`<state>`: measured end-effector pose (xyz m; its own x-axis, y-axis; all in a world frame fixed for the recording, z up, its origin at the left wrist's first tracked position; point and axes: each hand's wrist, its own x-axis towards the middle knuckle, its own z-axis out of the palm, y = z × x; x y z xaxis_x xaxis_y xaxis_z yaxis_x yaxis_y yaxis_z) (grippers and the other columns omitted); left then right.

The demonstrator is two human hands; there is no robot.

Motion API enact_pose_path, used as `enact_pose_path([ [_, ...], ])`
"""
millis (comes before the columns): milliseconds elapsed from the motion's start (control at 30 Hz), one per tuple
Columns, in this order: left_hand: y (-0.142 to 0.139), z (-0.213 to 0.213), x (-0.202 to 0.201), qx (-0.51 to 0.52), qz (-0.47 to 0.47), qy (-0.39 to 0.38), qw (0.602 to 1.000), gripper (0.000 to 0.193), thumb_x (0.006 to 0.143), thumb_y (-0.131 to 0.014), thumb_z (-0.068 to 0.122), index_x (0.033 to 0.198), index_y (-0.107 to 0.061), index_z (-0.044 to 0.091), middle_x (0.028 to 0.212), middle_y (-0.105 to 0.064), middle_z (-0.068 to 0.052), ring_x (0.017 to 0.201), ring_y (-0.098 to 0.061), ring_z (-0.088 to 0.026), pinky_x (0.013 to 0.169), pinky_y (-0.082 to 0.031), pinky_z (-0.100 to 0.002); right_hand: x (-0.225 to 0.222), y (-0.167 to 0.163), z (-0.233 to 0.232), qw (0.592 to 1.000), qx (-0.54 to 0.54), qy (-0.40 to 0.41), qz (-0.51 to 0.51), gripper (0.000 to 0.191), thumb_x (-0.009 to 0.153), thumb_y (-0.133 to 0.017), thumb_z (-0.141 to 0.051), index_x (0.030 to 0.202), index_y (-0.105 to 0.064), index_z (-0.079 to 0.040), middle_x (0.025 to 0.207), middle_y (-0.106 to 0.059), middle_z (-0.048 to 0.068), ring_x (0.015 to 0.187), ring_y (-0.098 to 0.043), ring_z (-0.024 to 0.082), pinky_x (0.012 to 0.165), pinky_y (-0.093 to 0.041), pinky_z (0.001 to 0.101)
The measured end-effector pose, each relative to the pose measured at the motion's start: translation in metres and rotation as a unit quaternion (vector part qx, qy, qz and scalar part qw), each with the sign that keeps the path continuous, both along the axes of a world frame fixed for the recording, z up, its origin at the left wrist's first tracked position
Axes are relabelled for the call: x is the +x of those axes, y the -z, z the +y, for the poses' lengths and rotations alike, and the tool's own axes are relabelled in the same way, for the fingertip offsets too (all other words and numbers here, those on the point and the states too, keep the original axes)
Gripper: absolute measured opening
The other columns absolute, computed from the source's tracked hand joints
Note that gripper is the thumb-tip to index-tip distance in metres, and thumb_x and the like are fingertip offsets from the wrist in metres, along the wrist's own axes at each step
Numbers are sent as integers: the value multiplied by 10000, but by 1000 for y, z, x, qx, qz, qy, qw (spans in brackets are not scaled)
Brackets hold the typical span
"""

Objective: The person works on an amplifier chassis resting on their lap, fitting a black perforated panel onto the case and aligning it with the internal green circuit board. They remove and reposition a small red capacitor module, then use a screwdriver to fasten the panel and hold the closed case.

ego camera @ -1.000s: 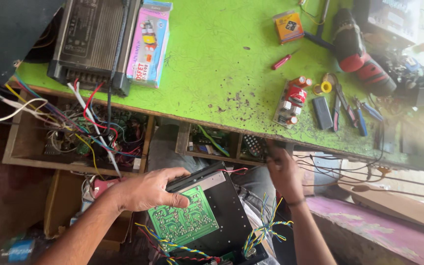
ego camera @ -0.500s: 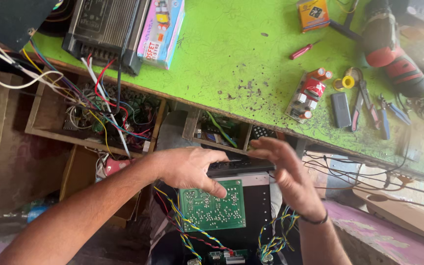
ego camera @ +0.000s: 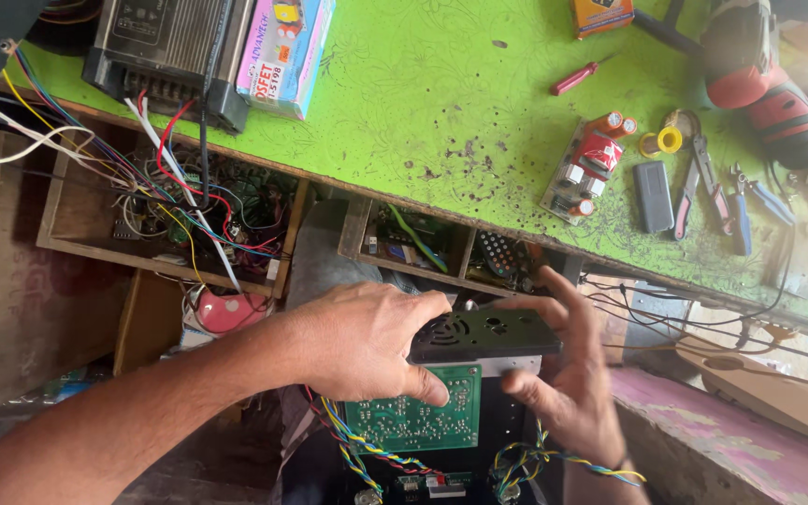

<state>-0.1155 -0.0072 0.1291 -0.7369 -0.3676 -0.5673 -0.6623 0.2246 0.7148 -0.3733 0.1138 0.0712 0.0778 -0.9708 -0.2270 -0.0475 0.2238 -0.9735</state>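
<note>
A black metal electronics chassis [ego camera: 483, 335] with a round vent grille is held below the bench edge, over my lap. A green circuit board [ego camera: 418, 419] sits inside it, with twisted coloured wires [ego camera: 353, 447] hanging at both sides. My left hand [ego camera: 367, 339] grips the chassis's left top edge, thumb pressing on the green board. My right hand [ego camera: 568, 374] clasps the right end of the black panel, fingers spread around it.
The green workbench [ego camera: 441, 84] carries a black amplifier unit [ego camera: 165, 51], a pink box [ego camera: 284, 51], a small circuit board with capacitors [ego camera: 584, 168], pliers [ego camera: 703, 187], a red screwdriver [ego camera: 577, 78] and a red drill [ego camera: 769, 79]. Wire-filled wooden drawers [ego camera: 170, 220] sit under the bench.
The chassis has turned so its black vented panel faces up. Both hands have closed in on its top edge, the right hand shifting from beside the bench onto the panel.
</note>
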Motion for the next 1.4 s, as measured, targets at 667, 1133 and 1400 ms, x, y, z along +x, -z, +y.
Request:
enact_pose_path([
  [667, 37, -5, 12, 24, 19, -21, 999, 894, 704, -736, 631, 1366, -537, 64, 954, -741, -208, 979, -713, -368, 847, -544, -474, -24, -25, -5, 964, -219, 141, -62, 142, 1129, -571, -21, 1166, -654, 88, 949, -739, 205, 831, -713, 254, 793, -577, 342],
  [1133, 50, -3, 12, 21, 43, -17, 999, 902, 722, -724, 650, 1374, -543, 55, 1011, -739, -206, 1006, -713, -359, 862, -542, -464, 5, -69, -8, 821, -380, -406, 128, 296, 945, -612, -158, 1173, -690, 14, 1034, -762, 101, 944, -775, 229, 842, -598, 390],
  [1400, 58, -2, 12, 33, 24, -13, 999, 986, 712, -722, 673, 1434, -483, 45, 1084, -733, -205, 1068, -696, -344, 885, -542, -444, -21, -18, 1, 919, -291, 220, 145, 718, 1136, -664, -381, 1637, -258, -63, 1511, -497, 156, 1329, -537, 240, 1063, -462, 319],
])
